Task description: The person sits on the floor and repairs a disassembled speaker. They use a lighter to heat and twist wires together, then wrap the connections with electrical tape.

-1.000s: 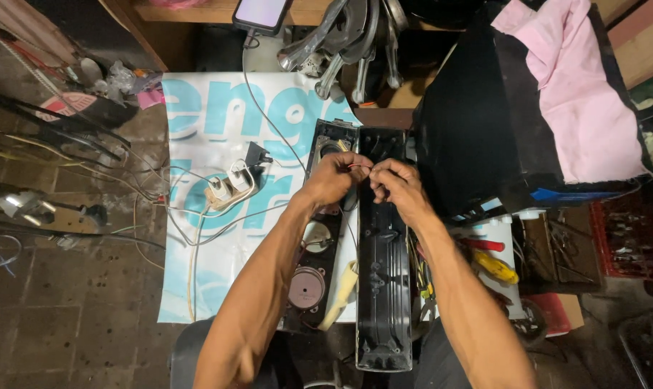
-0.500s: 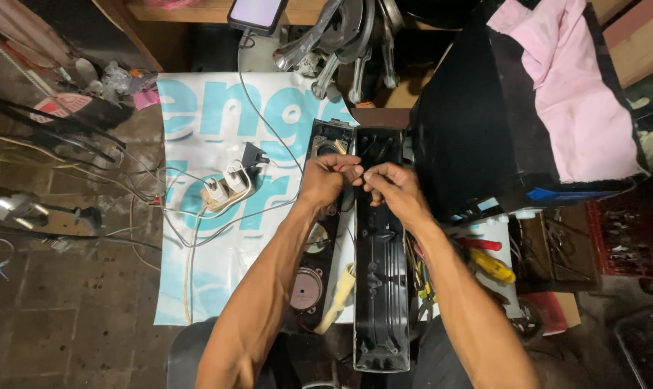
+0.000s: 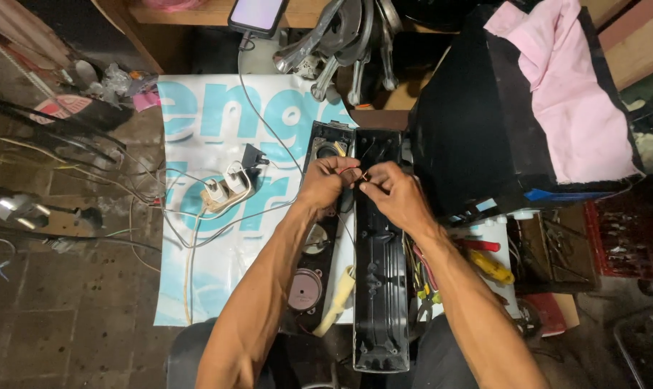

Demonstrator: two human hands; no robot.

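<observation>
My left hand (image 3: 325, 184) and my right hand (image 3: 392, 193) meet over the upper end of an opened long black speaker. Both pinch thin wires (image 3: 354, 171), red among them, between fingertips. The black rear shell (image 3: 379, 288) lies lengthwise under my right forearm. Beside it, under my left forearm, lies the front panel (image 3: 308, 284) with round speaker drivers. A cream-handled tool (image 3: 336, 299) rests between the two halves.
A white and blue banner sheet (image 3: 197, 137) covers the floor, with a white power strip (image 3: 225, 189) and cables on it. A large black box (image 3: 477, 130) draped with pink cloth (image 3: 567, 101) stands right. A phone (image 3: 257, 13) and metal tools (image 3: 348, 43) lie at the top. Screwdrivers (image 3: 488, 263) lie right.
Both hands stay at the same spot on the wires, with only small finger movements. The view has shifted slightly.
</observation>
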